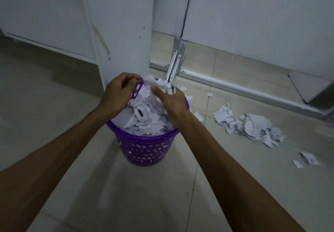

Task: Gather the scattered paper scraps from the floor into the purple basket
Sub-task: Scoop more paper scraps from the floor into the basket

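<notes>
A purple basket with a perforated wall stands on the tiled floor in front of me, heaped with white paper scraps. Both my hands hover over its far rim. My right hand holds a bunch of white scraps above the heap, its fingers loosely curled. My left hand sits beside it with the fingers curled; whether it holds any paper is hidden. A pile of torn paper lies on the floor to the right of the basket, with a few smaller scraps further right.
A white pillar rises directly behind the basket. A white wall panel with a metal floor rail and a bracket runs along the back right. Small single scraps lie near the rail. Pale floor tiles spread all around.
</notes>
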`<state>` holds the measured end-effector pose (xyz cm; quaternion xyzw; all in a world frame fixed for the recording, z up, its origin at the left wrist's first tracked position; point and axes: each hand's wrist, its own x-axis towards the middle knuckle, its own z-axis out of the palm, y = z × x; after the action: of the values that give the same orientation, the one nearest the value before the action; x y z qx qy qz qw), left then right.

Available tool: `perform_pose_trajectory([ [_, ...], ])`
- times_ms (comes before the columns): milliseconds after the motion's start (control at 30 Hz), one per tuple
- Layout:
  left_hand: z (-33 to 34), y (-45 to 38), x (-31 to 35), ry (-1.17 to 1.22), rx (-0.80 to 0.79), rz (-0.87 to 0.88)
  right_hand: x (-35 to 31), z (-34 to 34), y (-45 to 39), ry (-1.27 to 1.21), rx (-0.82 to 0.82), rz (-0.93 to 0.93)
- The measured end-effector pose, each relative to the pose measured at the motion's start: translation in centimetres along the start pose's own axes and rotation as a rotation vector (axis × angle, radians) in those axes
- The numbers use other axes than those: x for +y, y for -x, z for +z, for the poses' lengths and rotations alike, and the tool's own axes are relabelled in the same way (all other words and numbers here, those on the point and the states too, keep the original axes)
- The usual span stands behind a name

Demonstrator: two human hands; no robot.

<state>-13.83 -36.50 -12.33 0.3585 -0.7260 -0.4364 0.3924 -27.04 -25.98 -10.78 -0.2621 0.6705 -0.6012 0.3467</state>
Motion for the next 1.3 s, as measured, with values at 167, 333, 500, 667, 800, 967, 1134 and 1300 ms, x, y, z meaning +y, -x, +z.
perform_pose_trajectory([
  [167,-1.6,0.7,-1.6,0.02,0.039,-0.054,2.4,1.2,-0.1,0.588,-0.111,-0.384],
  [333,-2.1,0.9,-1.6,0.016,0.081,-0.082,2.4,0.3,0.0,0.689,-0.088,-0.479],
  [500,-0.8,0.8,-0.3,0.079,0.054,-0.045,2.1,-1.1,0.8,0.689,-0.024,-0.496],
  [667,1.0,0.4,2.0,0.153,0.018,-0.033,2.4,-3.1,1.3,0.29,0.149,-0.455],
  [800,3.2,0.8,4.1,0.137,-0.093,0.018,4.2,-7.3,1.3,0.234,0.268,-0.373],
  [967,6.8,2.2,6.9,-0.01,-0.2,0.192,10.8,-15.7,2.2,0.401,0.373,-0.088],
  [1134,13.0,5.3,7.9,-0.156,-0.506,0.41,18.1,-22.8,5.4,0.667,0.373,0.218],
  [1300,19.1,8.3,4.0,-0.393,-0.845,0.342,21.8,-26.0,7.1,0.766,0.341,0.286],
])
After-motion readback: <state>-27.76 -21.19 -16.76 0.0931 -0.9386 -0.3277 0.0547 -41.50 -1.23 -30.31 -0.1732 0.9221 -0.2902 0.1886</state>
